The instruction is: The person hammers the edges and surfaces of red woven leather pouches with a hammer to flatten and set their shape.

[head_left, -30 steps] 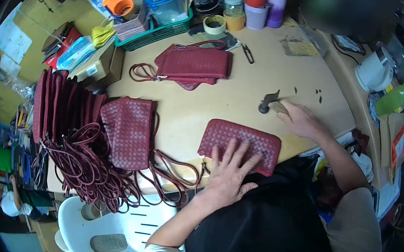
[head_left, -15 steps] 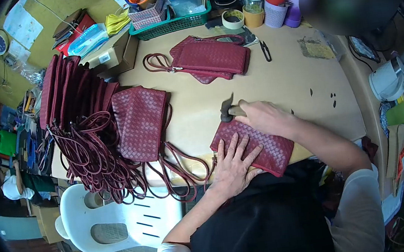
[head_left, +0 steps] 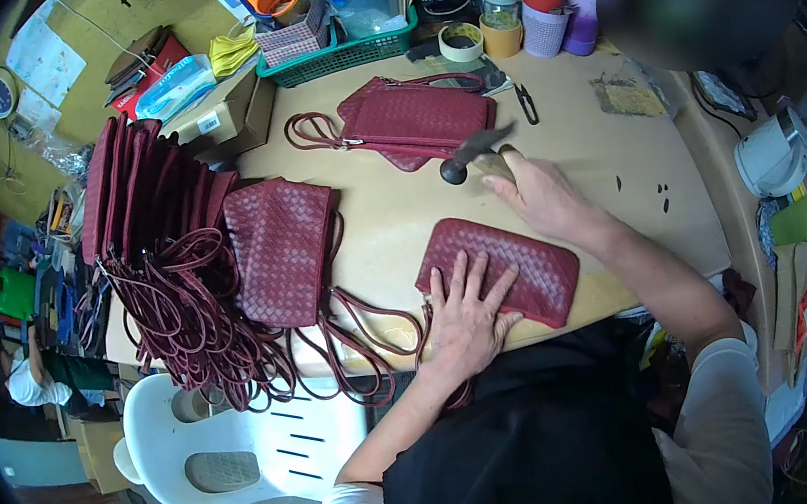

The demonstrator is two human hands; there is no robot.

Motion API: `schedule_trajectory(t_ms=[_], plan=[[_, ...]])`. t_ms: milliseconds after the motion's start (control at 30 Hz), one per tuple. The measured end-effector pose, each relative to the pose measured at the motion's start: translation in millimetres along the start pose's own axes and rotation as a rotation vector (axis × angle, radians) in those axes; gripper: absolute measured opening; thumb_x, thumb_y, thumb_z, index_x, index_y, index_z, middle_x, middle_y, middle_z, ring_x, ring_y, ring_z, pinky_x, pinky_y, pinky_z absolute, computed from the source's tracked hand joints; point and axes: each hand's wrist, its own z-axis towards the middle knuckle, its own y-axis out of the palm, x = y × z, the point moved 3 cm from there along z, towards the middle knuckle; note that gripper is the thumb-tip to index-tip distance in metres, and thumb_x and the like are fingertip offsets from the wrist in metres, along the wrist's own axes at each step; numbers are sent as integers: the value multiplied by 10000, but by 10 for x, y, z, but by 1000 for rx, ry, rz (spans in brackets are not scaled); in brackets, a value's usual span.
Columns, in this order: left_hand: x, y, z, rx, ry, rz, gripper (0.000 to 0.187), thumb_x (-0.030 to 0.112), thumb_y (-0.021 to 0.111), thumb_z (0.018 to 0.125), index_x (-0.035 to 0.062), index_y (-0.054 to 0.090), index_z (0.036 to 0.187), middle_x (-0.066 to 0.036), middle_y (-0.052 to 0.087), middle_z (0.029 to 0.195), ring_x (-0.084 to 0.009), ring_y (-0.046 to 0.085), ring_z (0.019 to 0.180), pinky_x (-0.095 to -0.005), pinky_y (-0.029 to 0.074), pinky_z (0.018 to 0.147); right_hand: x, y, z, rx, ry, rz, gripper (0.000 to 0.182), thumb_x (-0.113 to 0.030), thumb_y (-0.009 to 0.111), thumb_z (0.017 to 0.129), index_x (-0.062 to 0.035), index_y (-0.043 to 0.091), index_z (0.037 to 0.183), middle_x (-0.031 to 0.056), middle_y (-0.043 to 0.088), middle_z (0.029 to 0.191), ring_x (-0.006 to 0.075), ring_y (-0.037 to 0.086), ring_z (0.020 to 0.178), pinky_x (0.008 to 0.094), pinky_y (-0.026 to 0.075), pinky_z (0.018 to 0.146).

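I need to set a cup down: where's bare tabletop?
Between the piled pouches and the pouch under the left hand; also right of the right hand, around dark specks. Crowded: left end with straps, back edge with basket and containers.

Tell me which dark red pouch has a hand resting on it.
The woven pouch at the table's near edge, by the black apron. The left hand lies spread on it; no hand rests on the other pouches.

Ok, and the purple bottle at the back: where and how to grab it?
I'd wrap the purple bottle around its body, below the lid, from the near side: it stands upright and roughly cylindrical, while the pale cup crowds its left.
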Motion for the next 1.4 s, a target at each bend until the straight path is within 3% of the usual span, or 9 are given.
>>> schedule_trajectory(t_ms=[133,267,433,533,700,900,1000,1133,1400], plan=[[-9,-4,75,7,5,11,621,502,551,911,235,425,1456,-197,370,1476,-417,276,1404,-640,172,1121,158,-88,-87,-359,14,-266,435,-366,567,944,39,567,1102,285,649,993,441,624,981,504,478,869],[-9,-26,78,-22,-3,18,622,498,557,910,238,422,1458,-201,368,1477,-421,279,1402,-638,178,1117,180,-264,-183,-56,89,-71,449,-406,565,939,15,604,1089,279,645,1038,433,615,1016,489,475,895],[-7,-18,73,-22,-5,37,627,497,559,909,246,411,1464,-203,363,1480,-425,277,1402,-641,182,1113,409,-327,-379,-324,84,-228,464,-424,551,948,23,583,1069,289,646,964,449,620,971,514,471,850],[-8,-17,82,-30,-4,36,617,497,556,911,246,421,1459,-202,360,1485,-422,275,1404,-642,171,1117,417,-533,-538,-12,211,-98,474,-436,555,941,4,590,1115,289,643,1004,432,615,1009,494,473,875],[15,-33,81,-24,-8,16,615,472,572,907,242,424,1458,-195,361,1488,-423,274,1405,-636,156,1126,812,-399,-919,-248,222,-214,463,-434,545,951,21,576,1034,288,639,951,449,618,947,515,469,815],[33,-45,82,-18,-9,12,612,453,592,898,230,441,1447,-199,363,1485,-431,280,1400,-634,154,1130,846,-472,-1298,149,309,52,464,-443,527,957,12,609,1003,272,642,969,439,617,962,494,473,838],[37,-41,81,-13,-9,21,617,460,592,896,228,440,1447,-196,363,1487,-430,281,1401,-634,153,1130,824,-456,-1379,-167,266,-199,463,-441,517,963,19,570,973,279,633,931,459,606,940,509,465,800],[49,-38,76,-39,-19,24,627,472,588,895,230,433,1452,-196,354,1494,-431,277,1403,-639,157,1127,774,-401,-1423,162,347,34,431,-375,548,960,34,580,1089,306,628,992,482,584,993,513,465,835],[-304,-267,244,-66,171,-5,376,322,679,854,118,634,1166,-114,595,1190,-297,567,1125,-407,468,902,1228,-354,-1385,91,386,-65,439,-385,514,971,19,576,1132,295,632,997,465,593,990,519,465,814]])
